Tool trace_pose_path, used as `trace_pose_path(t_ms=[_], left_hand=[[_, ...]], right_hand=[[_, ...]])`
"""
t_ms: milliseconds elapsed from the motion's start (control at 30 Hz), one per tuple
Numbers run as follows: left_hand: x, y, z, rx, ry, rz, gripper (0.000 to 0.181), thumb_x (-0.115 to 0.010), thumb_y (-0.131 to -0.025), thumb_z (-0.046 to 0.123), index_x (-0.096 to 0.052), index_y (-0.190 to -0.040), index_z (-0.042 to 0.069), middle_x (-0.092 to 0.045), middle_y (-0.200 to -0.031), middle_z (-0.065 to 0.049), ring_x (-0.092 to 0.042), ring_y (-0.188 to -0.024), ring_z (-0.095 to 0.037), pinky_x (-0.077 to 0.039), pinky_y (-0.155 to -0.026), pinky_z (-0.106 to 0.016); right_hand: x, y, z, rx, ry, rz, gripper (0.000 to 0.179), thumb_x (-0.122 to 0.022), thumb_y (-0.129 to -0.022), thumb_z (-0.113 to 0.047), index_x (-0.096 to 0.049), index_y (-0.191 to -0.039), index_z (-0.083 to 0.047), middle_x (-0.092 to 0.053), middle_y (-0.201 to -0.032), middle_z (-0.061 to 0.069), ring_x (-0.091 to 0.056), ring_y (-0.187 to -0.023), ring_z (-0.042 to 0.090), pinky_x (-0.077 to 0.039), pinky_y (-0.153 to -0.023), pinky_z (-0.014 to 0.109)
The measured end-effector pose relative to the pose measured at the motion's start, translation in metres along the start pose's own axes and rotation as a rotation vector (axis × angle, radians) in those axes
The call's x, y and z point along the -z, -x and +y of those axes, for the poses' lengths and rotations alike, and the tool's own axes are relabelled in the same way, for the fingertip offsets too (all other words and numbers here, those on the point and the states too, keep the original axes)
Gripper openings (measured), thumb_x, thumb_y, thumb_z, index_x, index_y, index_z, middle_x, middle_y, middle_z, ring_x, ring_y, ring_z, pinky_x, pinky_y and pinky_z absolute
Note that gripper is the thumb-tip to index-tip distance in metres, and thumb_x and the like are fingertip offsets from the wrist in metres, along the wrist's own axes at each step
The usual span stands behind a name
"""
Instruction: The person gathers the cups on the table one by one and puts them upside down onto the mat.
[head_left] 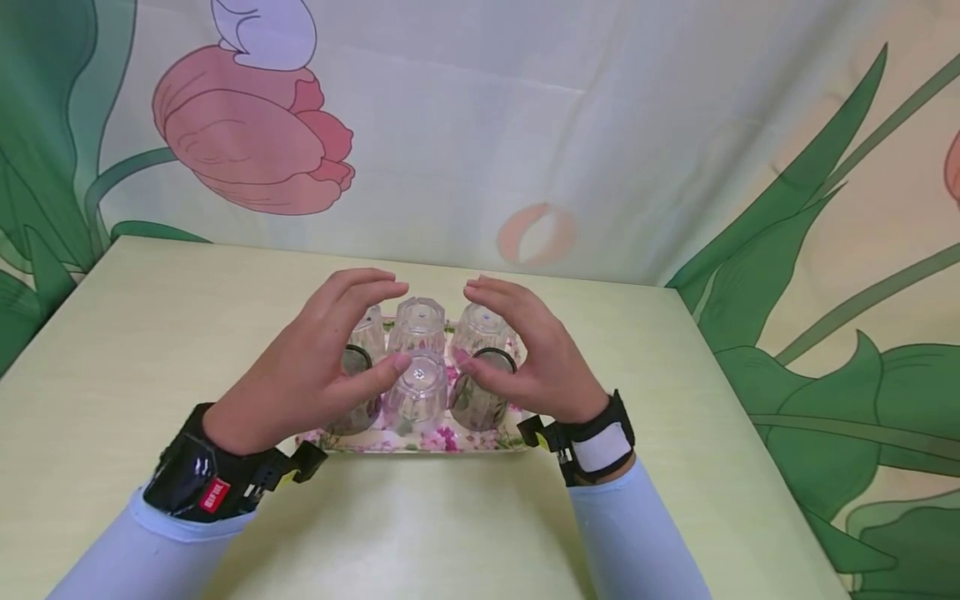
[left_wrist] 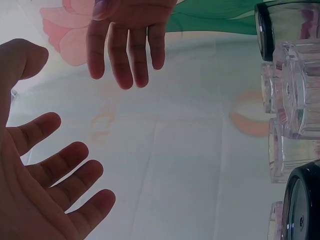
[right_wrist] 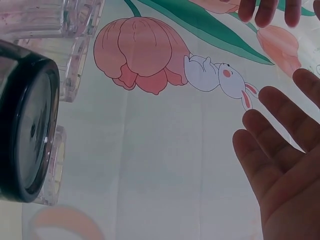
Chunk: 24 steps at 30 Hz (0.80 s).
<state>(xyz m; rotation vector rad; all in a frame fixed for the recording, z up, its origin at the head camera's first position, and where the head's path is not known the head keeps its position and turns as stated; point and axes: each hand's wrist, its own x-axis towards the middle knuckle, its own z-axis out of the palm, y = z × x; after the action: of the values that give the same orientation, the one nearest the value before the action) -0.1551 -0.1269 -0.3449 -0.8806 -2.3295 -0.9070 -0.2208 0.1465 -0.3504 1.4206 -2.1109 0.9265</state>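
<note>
Both hands hover above a floral tray (head_left: 420, 452) that carries several glasses. My left hand (head_left: 307, 358) is over the tray's left side, fingers extended and thumb apart. On the other side is my right hand (head_left: 536, 350), gently bent with its palm facing the left. Neither holds anything. Between them stand clear faceted glasses, one at front middle (head_left: 416, 392) and another behind it (head_left: 417, 323). A black-rimmed glass (head_left: 480, 404) is below the right hand; a second black-rimmed glass (left_wrist: 300, 205) shows in the left wrist view, partly covered by the left hand in the head view.
The tray rests on a pale table (head_left: 135, 350). Behind it hangs a light curtain (head_left: 465, 125) printed with tulips, leaves and a white rabbit. Each wrist wears a black strap (head_left: 206, 471) with a small camera.
</note>
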Motion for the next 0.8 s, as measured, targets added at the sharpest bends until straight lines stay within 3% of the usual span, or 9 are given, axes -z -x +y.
trace_pose_path(t_ms=[567,800], left_hand=[[-0.0026,0.0003,-0.0026,-0.013,-0.022,0.012,0.071,-0.076,-0.086,0.028,-0.045,-0.146,0.008,-0.044,-0.146,-0.014,-0.043,-0.135,-0.027,-0.046,-0.104,-0.049],[-0.0035,0.0004,-0.0025,-0.007,-0.031,-0.002,0.071,-0.075,-0.087,0.029,-0.045,-0.147,0.007,-0.044,-0.146,-0.014,-0.043,-0.136,-0.028,-0.045,-0.106,-0.051]], right_hand=[[-0.0019,-0.0024,0.0002,-0.005,0.034,-0.032,0.062,-0.066,-0.093,-0.037,-0.05,-0.143,-0.004,-0.053,-0.145,0.014,-0.045,-0.139,0.03,-0.037,-0.116,0.045],[-0.0028,-0.0004,0.0011,-0.021,0.029,-0.04,0.064,-0.06,-0.096,-0.045,-0.05,-0.143,-0.004,-0.052,-0.146,0.014,-0.045,-0.139,0.029,-0.038,-0.116,0.044]])
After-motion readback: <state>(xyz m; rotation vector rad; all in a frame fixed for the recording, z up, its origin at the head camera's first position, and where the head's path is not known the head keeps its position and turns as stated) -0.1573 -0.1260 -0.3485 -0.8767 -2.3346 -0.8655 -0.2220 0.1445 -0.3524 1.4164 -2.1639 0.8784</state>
